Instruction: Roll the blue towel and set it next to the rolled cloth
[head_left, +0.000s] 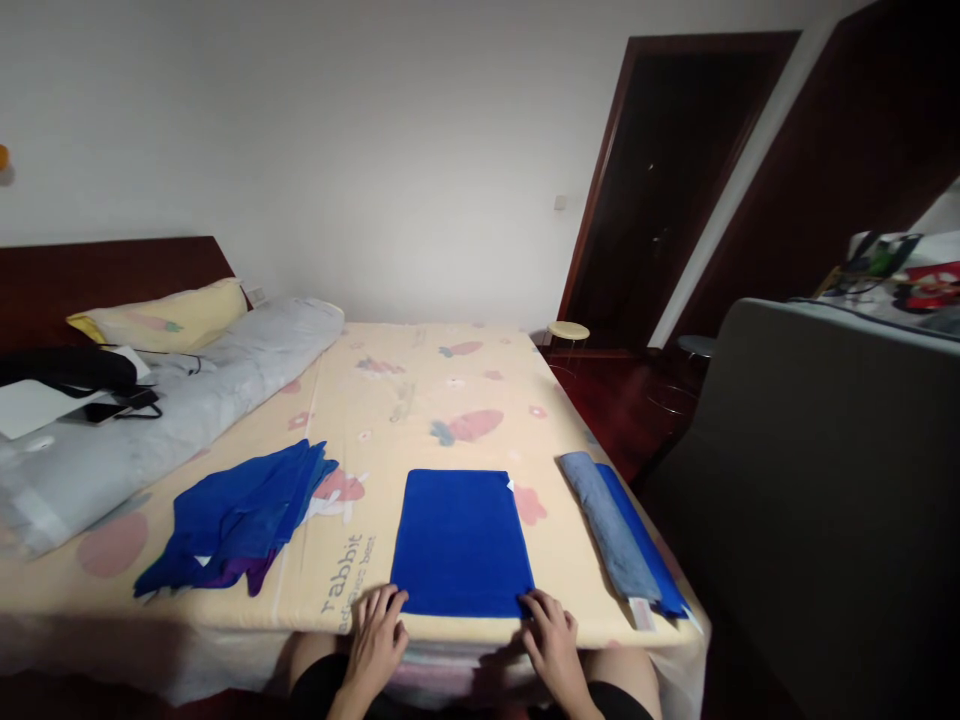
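Note:
A blue cloth (463,540), perhaps a towel, lies flat as a neat rectangle near the bed's front edge, a small white tag at its far right corner. My left hand (377,640) rests at its near left corner, fingertips touching it and thumb apart from the fingers. At the near right corner, my right hand (553,645) touches the cloth with bent fingers, its thumb also apart. To the left is a loose heap of blue cloths (240,510) with some purple beneath. A rolled grey-blue cloth (609,525) and a folded blue cloth (645,545) lie along the right edge.
The bed (420,390) has a yellow printed sheet. A grey bedding roll (277,350), a pillow (172,315) and a phone (105,412) are at the left. Beyond the right side stand a round stool (568,330) and a large dark grey panel (810,480).

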